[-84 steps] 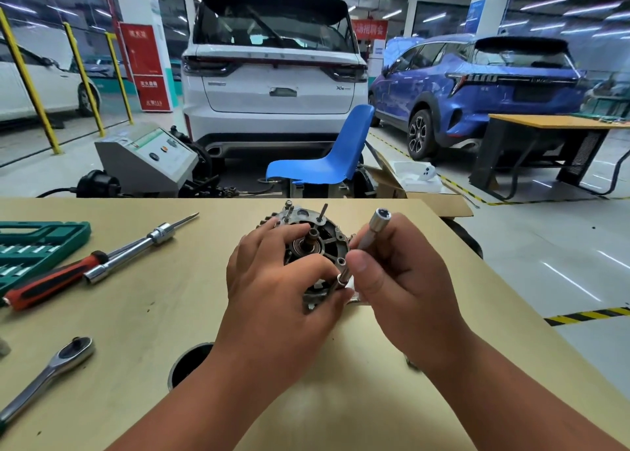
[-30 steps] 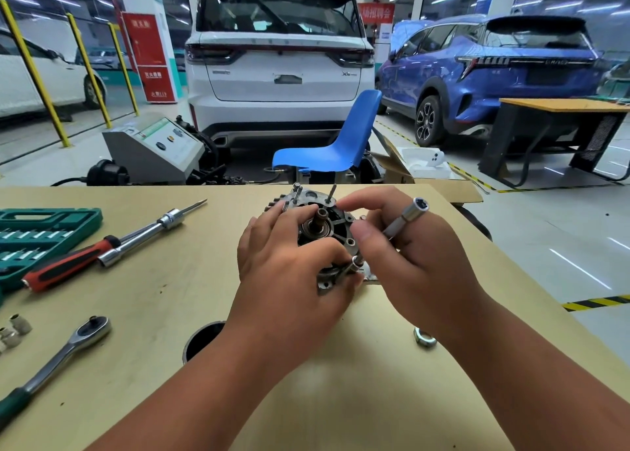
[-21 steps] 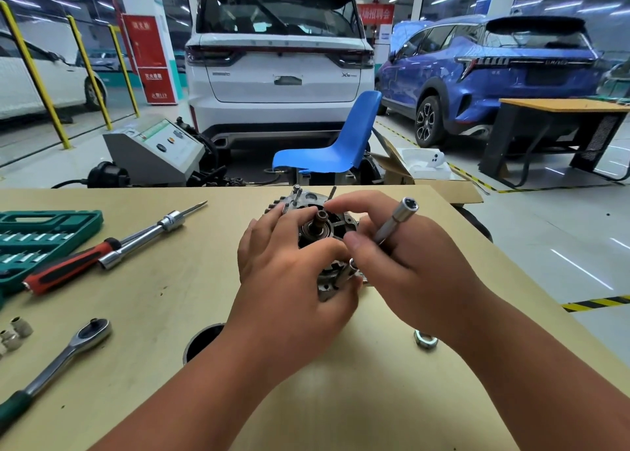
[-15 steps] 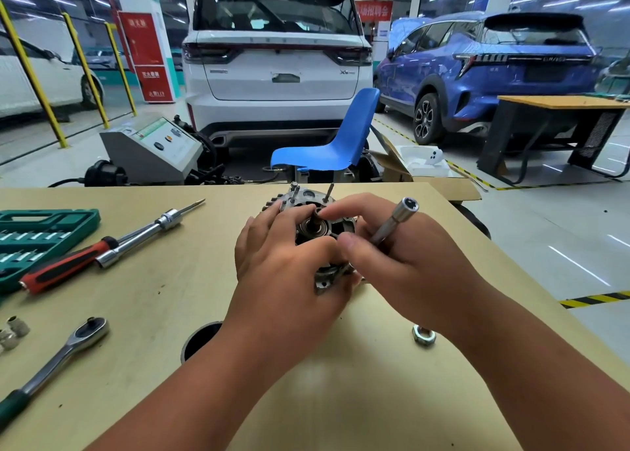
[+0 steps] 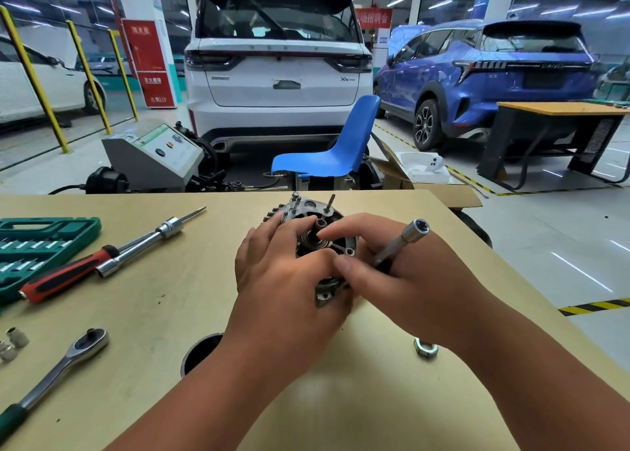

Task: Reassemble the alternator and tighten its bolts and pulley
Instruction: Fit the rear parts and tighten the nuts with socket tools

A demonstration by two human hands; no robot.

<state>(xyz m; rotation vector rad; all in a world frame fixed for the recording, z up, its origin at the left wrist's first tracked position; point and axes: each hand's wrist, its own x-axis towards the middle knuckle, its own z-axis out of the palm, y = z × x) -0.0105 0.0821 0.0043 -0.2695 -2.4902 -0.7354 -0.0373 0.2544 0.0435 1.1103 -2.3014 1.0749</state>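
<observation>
Two hands working: left hand (image 5: 283, 280) curled over alternator (image 5: 318, 213), bracing it against turning; right hand (image 5: 412, 280) pinches socket extension (image 5: 407, 237), likely running unseen bolt down.

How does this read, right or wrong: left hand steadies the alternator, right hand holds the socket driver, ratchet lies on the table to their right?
One thing is wrong: the head view shows the ratchet on the table to their left, not right. The left hand does steady the alternator and the right hand does hold the socket driver.
</observation>
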